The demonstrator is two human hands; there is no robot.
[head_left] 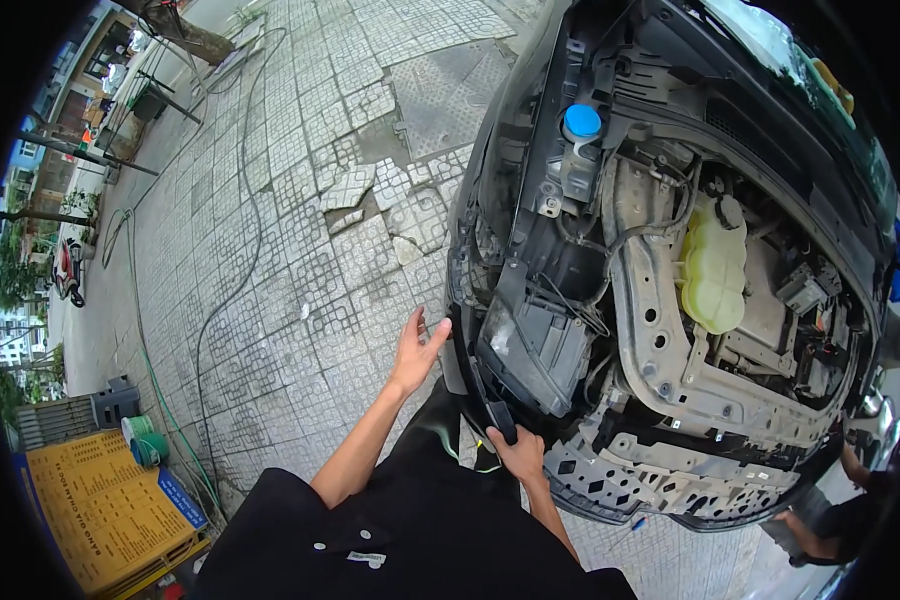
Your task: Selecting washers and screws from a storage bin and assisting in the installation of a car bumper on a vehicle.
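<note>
I stand at the front corner of a car whose front bumper cover is off. My left hand is raised at the outer edge of the dark fender, its fingers apart; whether the fingertips touch the panel I cannot tell. Lower down, my right hand is closed round the end of a black trim piece beneath the headlight. The trim runs up along the headlight's outer side. Part of my right fingers is hidden. A blue cap sits above the headlight, and a yellowish coolant tank lies deeper in the engine bay.
The perforated bumper beam spans the car's front. At the far right another person's arm reaches toward the car. Broken paving tiles lie left of the fender. Hoses cross the pavement, and a yellow sign board stands lower left.
</note>
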